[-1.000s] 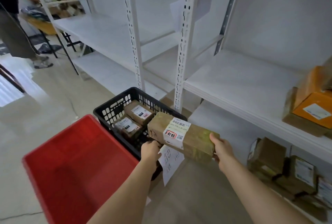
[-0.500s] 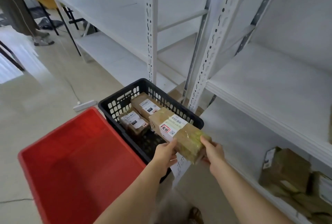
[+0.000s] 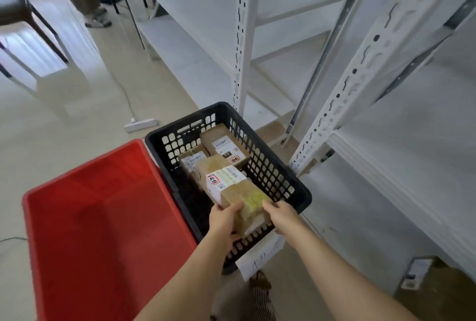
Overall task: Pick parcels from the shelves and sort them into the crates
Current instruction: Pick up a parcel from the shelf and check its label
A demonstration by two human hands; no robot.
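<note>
Both hands hold one long brown parcel point(image 3: 233, 189) by its near end: the left hand point(image 3: 224, 217) has its fingers curled round the near left corner, and the right hand point(image 3: 279, 213) pinches the near right corner with its fingertips. From that grip the parcel runs away from the person and slightly left, its long axis pointing into the black crate point(image 3: 280, 192), labelled face up, far end lower than the near one. It hangs inside the crate's rim, above two smaller parcels point(image 3: 221, 148) lying at the far end. Both forearms reach forward and down, side by side. The red crate point(image 3: 98, 217) stands just to the left, touching the black one. Lowering the near end looks like what remains.
</note>
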